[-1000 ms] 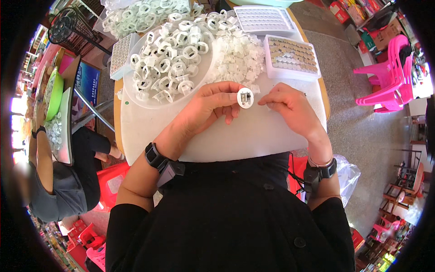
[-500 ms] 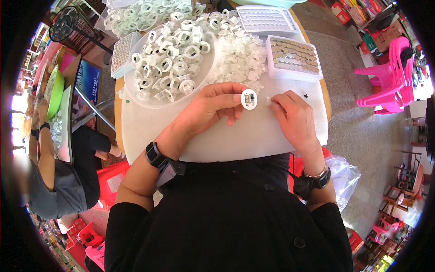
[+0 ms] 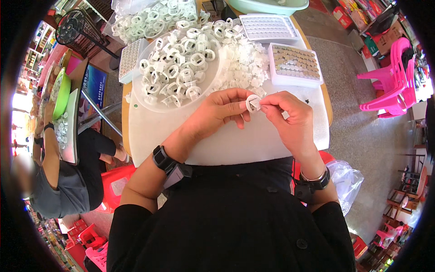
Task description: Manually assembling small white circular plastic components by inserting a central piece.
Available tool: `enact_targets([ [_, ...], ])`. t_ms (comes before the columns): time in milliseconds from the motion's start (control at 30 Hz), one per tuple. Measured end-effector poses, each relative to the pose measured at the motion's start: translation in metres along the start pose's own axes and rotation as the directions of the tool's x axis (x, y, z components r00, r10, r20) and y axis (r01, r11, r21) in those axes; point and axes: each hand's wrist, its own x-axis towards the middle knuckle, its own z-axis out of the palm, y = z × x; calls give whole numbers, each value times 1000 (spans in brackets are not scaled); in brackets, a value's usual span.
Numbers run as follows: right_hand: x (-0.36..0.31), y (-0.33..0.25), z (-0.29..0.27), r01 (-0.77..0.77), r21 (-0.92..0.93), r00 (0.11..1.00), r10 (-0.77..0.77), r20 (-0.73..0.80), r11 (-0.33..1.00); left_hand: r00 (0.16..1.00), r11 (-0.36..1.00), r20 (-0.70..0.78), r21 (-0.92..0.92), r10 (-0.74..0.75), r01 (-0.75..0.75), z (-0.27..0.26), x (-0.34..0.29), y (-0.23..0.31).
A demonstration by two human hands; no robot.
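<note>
My left hand (image 3: 219, 111) pinches a small round white plastic part (image 3: 249, 100) by its edge above the near side of the table. Closed against that part, the fingertips of my right hand (image 3: 294, 120) grip a small white plastic piece (image 3: 257, 104), partly covered by the fingers. Just beyond my hands lies a heap of small translucent white pieces (image 3: 240, 63). To its left, a wide shallow clear tray (image 3: 156, 108) carries many round white parts with dark insides.
At the right stands a white box of coin-like metal discs (image 3: 297, 81), with a tray of white pieces (image 3: 269, 34) behind it. Another tray of small round pieces (image 3: 131, 59) sits at the left edge. A co-worker (image 3: 63, 181) works at the left table; pink chairs (image 3: 396, 86) stand right.
My right hand has come left to meet the round part, bringing the small white piece to it. The round part has been turned, so its face now shows at another angle.
</note>
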Motion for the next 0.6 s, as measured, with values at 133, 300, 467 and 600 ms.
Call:
enact_targets([
  [133,1,-1,1,-5,-51,1000,6,21,999,1000,1000,2,-3,0,0,0,0,-1],
  [300,2,1,3,32,-80,999,-32,7,996,999,984,-48,176,14,-5,1,2,-3],
  [467,3,3,4,91,-87,995,-94,-30,992,998,988,-56,152,30,-21,0,3,-5],
  [600,3,5,4,110,-87,993,-113,-33,990,996,990,-74,134,44,-34,3,3,-3],
])
